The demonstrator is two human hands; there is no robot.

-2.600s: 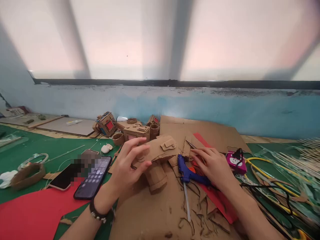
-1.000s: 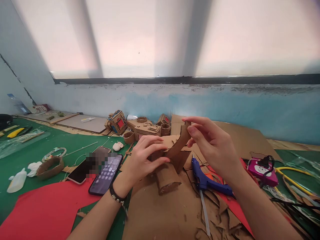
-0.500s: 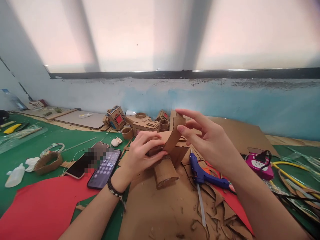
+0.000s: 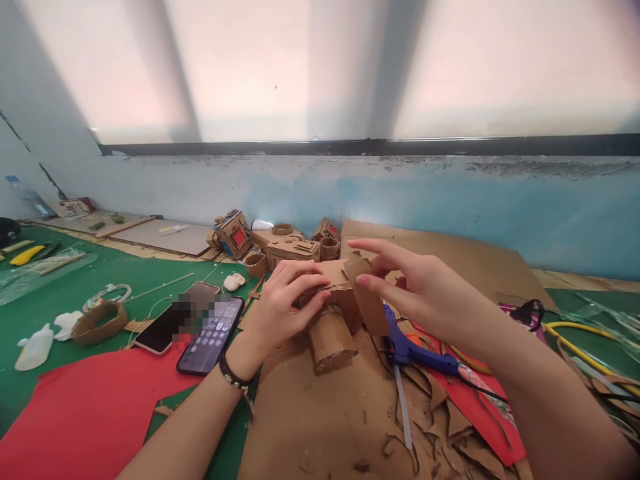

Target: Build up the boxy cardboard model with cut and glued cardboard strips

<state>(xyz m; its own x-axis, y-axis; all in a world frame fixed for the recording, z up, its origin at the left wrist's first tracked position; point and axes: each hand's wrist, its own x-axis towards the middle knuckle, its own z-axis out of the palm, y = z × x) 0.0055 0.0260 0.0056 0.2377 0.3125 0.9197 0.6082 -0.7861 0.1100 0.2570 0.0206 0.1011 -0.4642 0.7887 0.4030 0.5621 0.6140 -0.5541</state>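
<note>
My left hand (image 4: 287,303) is closed on a cardboard box model (image 4: 336,272), its fingers over the top and side. From the model's front a short cardboard tube (image 4: 333,343) sticks out over the brown cardboard sheet beneath. A cardboard strip (image 4: 371,303) hangs at the model's right side, between the thumb and fingers of my right hand (image 4: 417,283). The strip's lower end comes down beside the blue glue gun (image 4: 423,358), which lies on the sheet with a pale glue stick (image 4: 403,407) at its rear.
Cardboard scraps (image 4: 450,427) litter the right front, over red paper (image 4: 505,433). Two phones (image 4: 213,337) lie left of the model. A cardboard ring (image 4: 100,323) and white bottle (image 4: 35,348) sit farther left. Cardboard camera models (image 4: 293,253) stand along the wall.
My right hand has drawn the cardboard strip down and to the right, off the model's top edge. My left hand stays on the model.
</note>
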